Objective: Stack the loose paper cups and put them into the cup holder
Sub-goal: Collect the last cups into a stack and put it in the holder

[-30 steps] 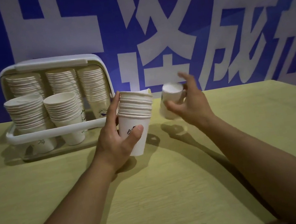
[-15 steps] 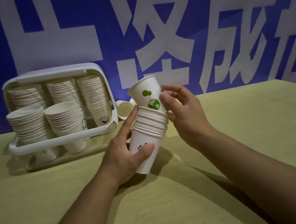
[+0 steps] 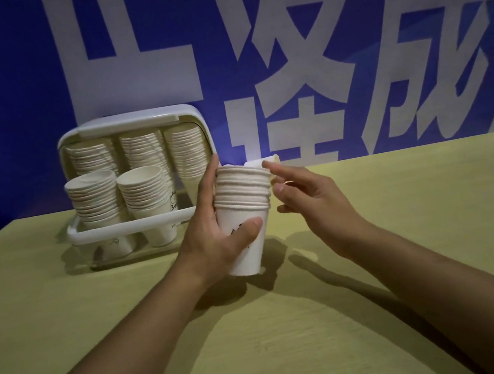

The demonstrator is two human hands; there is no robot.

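My left hand [image 3: 215,240] grips a stack of white paper cups [image 3: 244,206] around its lower half, held upright just above the table. My right hand [image 3: 308,196] is just right of the stack's rims, fingers loosely curled and apart, its fingertips at the top rim, holding nothing. Behind the stack a loose paper cup [image 3: 263,162] lies on the table, mostly hidden. The white cup holder [image 3: 135,227] stands at the back left, filled with several stacks of cups.
The yellow-green table [image 3: 388,310] stretches across the view. A blue wall banner with big white characters [image 3: 282,52] rises directly behind the table and holder.
The cup with the green print held by my right hand has gone down into the stack. My right hand has let go and drawn slightly right. The stack is now more upright.
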